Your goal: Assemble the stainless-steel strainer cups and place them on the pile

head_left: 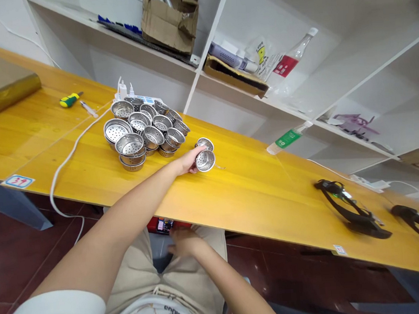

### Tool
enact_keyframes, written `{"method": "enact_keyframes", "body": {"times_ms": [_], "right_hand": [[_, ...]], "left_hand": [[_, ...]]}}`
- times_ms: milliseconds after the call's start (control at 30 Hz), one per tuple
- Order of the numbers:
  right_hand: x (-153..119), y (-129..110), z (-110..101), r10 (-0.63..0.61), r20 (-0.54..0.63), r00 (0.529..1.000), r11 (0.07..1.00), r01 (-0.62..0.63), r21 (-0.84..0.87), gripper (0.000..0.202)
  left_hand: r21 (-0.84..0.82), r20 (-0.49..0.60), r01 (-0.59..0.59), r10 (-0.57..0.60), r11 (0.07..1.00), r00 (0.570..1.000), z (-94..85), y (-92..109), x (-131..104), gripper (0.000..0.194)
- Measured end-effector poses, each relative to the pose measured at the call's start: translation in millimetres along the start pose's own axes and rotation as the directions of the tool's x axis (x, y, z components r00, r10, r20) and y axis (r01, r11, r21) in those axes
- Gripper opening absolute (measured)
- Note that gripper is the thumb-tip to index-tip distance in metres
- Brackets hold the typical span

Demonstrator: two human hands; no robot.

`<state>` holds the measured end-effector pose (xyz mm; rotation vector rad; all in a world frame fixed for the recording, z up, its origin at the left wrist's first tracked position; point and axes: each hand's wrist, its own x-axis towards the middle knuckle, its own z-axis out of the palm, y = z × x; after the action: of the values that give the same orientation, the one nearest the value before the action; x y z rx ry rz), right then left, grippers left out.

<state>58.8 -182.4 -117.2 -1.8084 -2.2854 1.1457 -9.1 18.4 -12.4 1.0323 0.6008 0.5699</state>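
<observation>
On the yellow table my left hand (191,161) is closed around a small perforated metal cup (206,161), its open mouth facing me. Just behind it is another perforated cup (205,143), partly hidden; I cannot tell whether the hand grips that one too. A thin wire-like piece (220,167) sticks out beside the held cup. To the left, several more perforated cups (153,137) stand clustered, some stacked. My right hand (186,242) is low over my lap, below the table edge, its fingers smeared by motion. Near it is a phone-like screen (164,225) on something red.
A white cable (55,187) runs over the table's front edge. A green-yellow screwdriver (70,99) lies back left. A bottle with a green label (289,138) is behind the table's middle. Black headgear (353,209) lies at right. White shelves (233,83) stand behind.
</observation>
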Motion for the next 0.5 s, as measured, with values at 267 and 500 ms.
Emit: {"method": "enact_keyframes", "body": {"times_ms": [267, 500], "right_hand": [[-53.8, 12.7, -157.1, -0.21, -0.248, 0.946, 0.943, 0.263, 0.204, 0.057], [30.4, 13.1, -236.9, 0.04, -0.758, 0.651, 0.73, 0.499, 0.466, 0.055]], "left_hand": [[-0.019, 0.033, -0.049, 0.05, 0.999, 0.998, -1.5, 2.2, -3.1, 0.069], [-0.016, 0.02, -0.104, 0.104, 0.994, 0.994, 1.7, 5.3, -8.6, 0.06]]}}
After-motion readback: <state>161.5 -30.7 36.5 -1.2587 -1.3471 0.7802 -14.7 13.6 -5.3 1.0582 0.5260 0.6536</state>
